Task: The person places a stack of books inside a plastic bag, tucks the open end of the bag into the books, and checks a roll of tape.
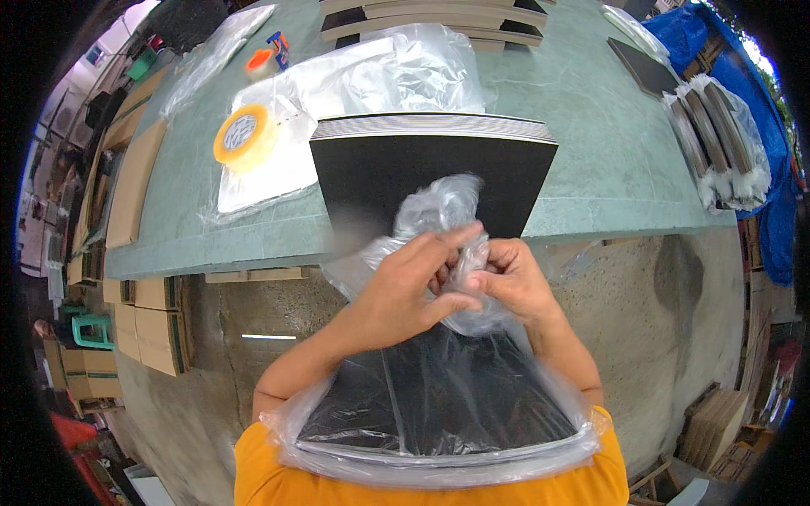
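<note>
Bagged black panels [439, 396] rest against the person's chest, enclosed in a clear plastic bag [422, 253]. Left hand [405, 287] and right hand [510, 282] both pinch its gathered mouth, above the panels, before the green worktop [591, 152].

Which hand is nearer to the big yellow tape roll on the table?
Left. The left hand is closer, below and right of the yellow tape roll; the right hand is farther right. Both grip the clear plastic bag.
</note>
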`<state>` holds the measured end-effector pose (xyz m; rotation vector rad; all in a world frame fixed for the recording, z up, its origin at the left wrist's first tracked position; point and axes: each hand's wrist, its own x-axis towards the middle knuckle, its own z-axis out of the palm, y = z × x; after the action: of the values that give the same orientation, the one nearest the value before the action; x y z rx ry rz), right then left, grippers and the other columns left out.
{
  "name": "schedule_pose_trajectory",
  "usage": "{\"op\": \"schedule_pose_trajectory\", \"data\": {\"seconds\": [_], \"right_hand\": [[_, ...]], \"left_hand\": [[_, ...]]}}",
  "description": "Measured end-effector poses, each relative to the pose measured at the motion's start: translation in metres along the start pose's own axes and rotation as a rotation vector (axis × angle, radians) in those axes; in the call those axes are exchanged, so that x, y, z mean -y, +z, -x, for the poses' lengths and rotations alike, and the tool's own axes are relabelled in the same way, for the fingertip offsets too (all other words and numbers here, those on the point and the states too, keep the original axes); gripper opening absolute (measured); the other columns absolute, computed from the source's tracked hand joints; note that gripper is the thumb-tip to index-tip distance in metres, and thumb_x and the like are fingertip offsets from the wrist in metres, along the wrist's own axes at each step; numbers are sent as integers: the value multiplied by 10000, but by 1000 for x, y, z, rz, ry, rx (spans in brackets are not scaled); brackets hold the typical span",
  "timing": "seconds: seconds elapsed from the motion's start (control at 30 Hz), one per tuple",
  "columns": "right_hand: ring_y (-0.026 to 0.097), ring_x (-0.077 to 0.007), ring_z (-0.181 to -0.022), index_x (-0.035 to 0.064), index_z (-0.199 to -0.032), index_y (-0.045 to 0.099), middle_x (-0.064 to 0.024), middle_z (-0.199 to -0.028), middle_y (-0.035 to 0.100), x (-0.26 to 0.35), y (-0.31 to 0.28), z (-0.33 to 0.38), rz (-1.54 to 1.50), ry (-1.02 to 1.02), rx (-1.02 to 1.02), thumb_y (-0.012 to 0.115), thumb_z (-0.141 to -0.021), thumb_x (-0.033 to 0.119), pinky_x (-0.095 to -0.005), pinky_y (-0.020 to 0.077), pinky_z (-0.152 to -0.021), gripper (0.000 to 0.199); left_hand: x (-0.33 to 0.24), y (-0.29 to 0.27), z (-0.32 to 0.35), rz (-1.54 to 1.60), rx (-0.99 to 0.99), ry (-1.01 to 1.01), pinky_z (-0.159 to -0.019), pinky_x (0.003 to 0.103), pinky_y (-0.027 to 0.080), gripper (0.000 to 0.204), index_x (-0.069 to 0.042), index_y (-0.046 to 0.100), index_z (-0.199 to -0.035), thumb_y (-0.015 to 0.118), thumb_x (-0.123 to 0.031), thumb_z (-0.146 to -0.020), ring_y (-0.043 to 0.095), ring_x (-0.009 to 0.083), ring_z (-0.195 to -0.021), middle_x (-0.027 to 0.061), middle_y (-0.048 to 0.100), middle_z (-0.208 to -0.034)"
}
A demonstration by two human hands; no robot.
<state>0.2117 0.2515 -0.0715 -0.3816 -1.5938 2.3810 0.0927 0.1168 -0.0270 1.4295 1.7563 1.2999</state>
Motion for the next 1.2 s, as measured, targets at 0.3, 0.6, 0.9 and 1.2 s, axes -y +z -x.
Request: {"op": "schedule_pose_trajectory", "data": {"seconds": [0.3, 0.6, 0.9, 1.2], "right_hand": [[583, -136, -670, 2, -864, 572, -73, -785, 603, 0, -48, 19, -311, 109, -78, 615, -758, 105, -262, 478, -607, 154], [545, -127, -631, 49, -713, 519, -58, -711, 574, -10, -5, -4, -678, 45, 95, 547, -821, 215, -266, 447, -580, 200], [549, -164, -796, -3, -803, 578, -112, -844, 574, 2, -1, 1, -42, -227, 53, 656, -721, 123, -287, 444, -687, 170], [532, -171, -895, 1, -842, 556, -98, -881, 565, 39, 0, -11, 23, -57, 26, 696, -680, 232, -315, 418, -796, 315]], "left_hand": [[64, -82, 26, 380, -784, 9, -622, 277, 463, 140, -8, 531, -871, 560, -104, -773, 561, 137, -704, 92, 574, -820], [46, -52, 16, 86, 70, -301, -539, 231, 413, 243, -40, 581, -770, 595, -283, -768, 504, 73, -620, 24, 552, -650], [-9, -35, 14, -243, -318, 133, -644, 328, 443, 262, -40, 537, -871, 645, -226, -722, 569, 254, -729, 122, 580, -750], [13, -23, 0, 44, 76, 5, -586, 273, 412, 191, -13, 538, -868, 521, -196, -814, 537, 152, -654, 90, 554, -703]]}}
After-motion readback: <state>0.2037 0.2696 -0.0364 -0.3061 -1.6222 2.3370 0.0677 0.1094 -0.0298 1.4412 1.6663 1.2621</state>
